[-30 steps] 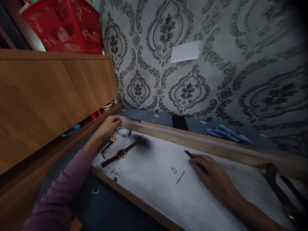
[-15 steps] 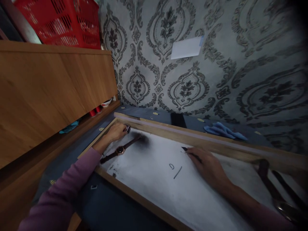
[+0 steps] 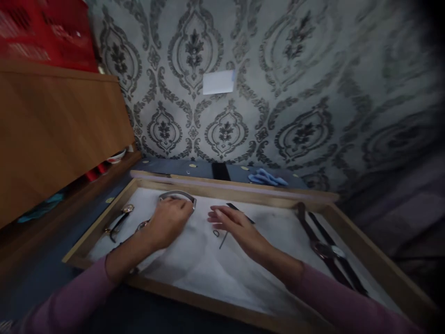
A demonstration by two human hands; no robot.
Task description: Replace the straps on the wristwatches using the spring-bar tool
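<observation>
My left hand [image 3: 170, 220] is closed around a wristwatch [image 3: 179, 194] whose grey band arches above the fingers; its face is hidden. My right hand [image 3: 239, 227] is open, fingers stretched to the left over a white-lined wooden tray [image 3: 205, 297]. Behind that hand lies a flat black strip [image 3: 248, 218]. Below its fingers are a small dark ring [image 3: 216, 233] and a thin dark bar [image 3: 223, 240]. A dark-strapped watch [image 3: 142, 226] is partly covered by my left forearm. Farther left rests a gold-cased watch [image 3: 128, 208] on its side.
Two strapped watches, one brown [image 3: 321, 250] and one black [image 3: 338, 252], lie at the tray's right end. Beyond the far rim are a blue cloth [image 3: 267, 177] and a black strip of material [image 3: 220, 171]. A wooden cabinet [image 3: 66, 125] with a red basket [image 3: 66, 37] stands left.
My left hand has moved from the tray's far left corner toward the middle with the watch. My right hand has let go of the slim black piece and opened. The view has shifted right.
</observation>
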